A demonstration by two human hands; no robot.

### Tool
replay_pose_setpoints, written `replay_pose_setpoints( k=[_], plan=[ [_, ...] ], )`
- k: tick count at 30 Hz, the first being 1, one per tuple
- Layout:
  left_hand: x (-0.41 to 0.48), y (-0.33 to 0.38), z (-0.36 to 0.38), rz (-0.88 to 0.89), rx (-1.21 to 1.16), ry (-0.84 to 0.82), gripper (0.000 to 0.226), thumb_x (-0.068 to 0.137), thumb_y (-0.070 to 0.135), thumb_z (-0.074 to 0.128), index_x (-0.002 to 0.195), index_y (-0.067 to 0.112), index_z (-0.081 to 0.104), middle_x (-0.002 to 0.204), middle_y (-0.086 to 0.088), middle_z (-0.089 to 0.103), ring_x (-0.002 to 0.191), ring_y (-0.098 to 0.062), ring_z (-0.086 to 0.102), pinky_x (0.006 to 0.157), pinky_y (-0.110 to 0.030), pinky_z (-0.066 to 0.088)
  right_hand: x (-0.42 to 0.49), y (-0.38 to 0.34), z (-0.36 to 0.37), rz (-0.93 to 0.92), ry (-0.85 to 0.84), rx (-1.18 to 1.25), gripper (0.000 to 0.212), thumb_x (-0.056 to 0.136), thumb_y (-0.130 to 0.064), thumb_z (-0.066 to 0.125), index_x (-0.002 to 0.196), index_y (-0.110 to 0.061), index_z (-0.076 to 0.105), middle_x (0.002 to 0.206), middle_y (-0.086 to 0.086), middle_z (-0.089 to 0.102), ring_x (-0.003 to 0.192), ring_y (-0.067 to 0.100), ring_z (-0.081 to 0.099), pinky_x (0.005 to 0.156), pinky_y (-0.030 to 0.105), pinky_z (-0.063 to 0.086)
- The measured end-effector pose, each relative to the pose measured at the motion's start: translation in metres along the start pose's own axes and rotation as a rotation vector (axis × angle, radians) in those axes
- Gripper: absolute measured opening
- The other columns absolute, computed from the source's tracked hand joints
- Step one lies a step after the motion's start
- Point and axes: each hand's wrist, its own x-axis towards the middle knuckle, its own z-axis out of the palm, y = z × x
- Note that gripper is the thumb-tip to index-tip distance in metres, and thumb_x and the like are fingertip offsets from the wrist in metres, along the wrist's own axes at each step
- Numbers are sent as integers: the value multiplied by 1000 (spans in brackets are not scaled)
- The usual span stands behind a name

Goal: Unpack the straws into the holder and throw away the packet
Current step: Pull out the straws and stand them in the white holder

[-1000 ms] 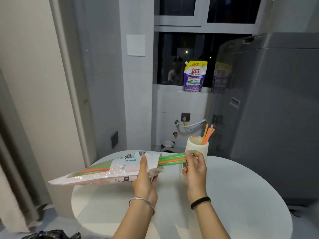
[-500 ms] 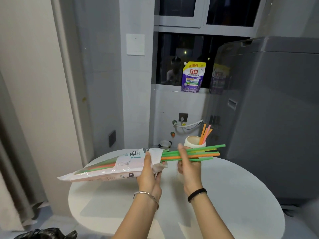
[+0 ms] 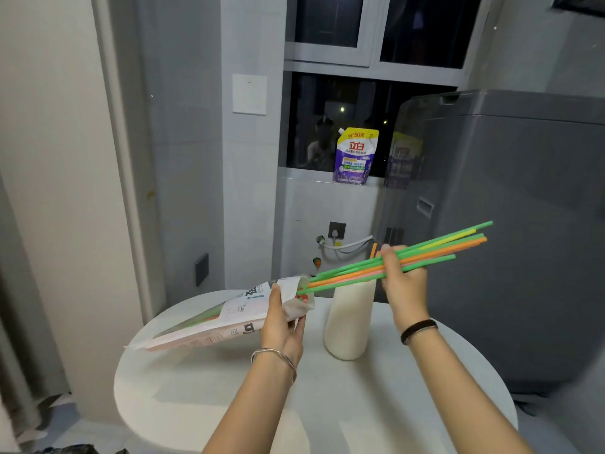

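Note:
My left hand [image 3: 282,322] grips the open end of the white straw packet [image 3: 212,319], which slants down to the left above the round table. My right hand [image 3: 404,283] grips a bundle of green, orange and yellow straws [image 3: 451,245], pulled far out to the upper right, their tail ends still just inside the packet mouth. More straws show through the packet. The cream holder [image 3: 349,319] stands on the table between my hands, an orange straw [image 3: 373,250] sticking out of it behind my right hand.
The white round table [image 3: 393,404] carries only the holder. A grey washing machine [image 3: 523,240] stands close on the right. A purple detergent pouch [image 3: 356,155] sits on the window sill. Something dark, a black bag perhaps, lies on the floor at lower left [image 3: 75,448].
My right hand has drawn the straw bundle out of the packet, up and to the right. The left hand keeps its hold on the packet, which tilts more steeply now.

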Motion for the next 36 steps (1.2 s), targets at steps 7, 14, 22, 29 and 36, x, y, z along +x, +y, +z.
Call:
replay_pose_setpoints(
  k=[7, 14, 22, 29, 36],
  plan=[
    [4, -12, 10, 1, 21, -15, 55, 89, 30, 64, 139, 13, 48, 126, -10, 63, 95, -17, 62, 92, -30, 48, 30, -28, -28, -121, 18, -60, 16, 88, -26, 59, 72, -22, 58, 61, -7, 55, 50, -1, 52, 48, 15, 40],
    [9, -17, 6, 8, 26, -7, 54, 89, 28, 64, 139, 11, 48, 125, -10, 61, 105, -20, 58, 92, -32, 49, 56, -51, -39, -218, 34, -98, 18, 89, -26, 56, 90, -8, 61, 67, -3, 56, 56, 5, 53, 47, 14, 42],
    [15, -14, 2, 44, 46, 2, 52, 89, 28, 64, 138, 13, 49, 118, -8, 60, 106, -20, 58, 93, -32, 47, 63, -55, -33, -402, -92, -325, 17, 92, -24, 54, 77, -17, 57, 67, -4, 58, 63, 1, 60, 51, 4, 44],
    [20, -12, -1, 33, 52, -4, 51, 90, 29, 63, 136, 12, 51, 115, -7, 61, 104, -18, 58, 94, -31, 47, 63, -34, -10, -401, -226, -569, 28, 91, -31, 54, 75, -9, 64, 73, 11, 69, 70, 21, 67, 63, 33, 57],
    [25, -8, -2, 57, 51, -25, 51, 91, 30, 62, 137, 13, 50, 103, -4, 66, 105, -19, 59, 95, -31, 46, 74, -38, -15, -417, -148, -509, 24, 91, -30, 54, 69, -20, 59, 66, 2, 63, 66, 16, 65, 59, 29, 55]
  ],
)
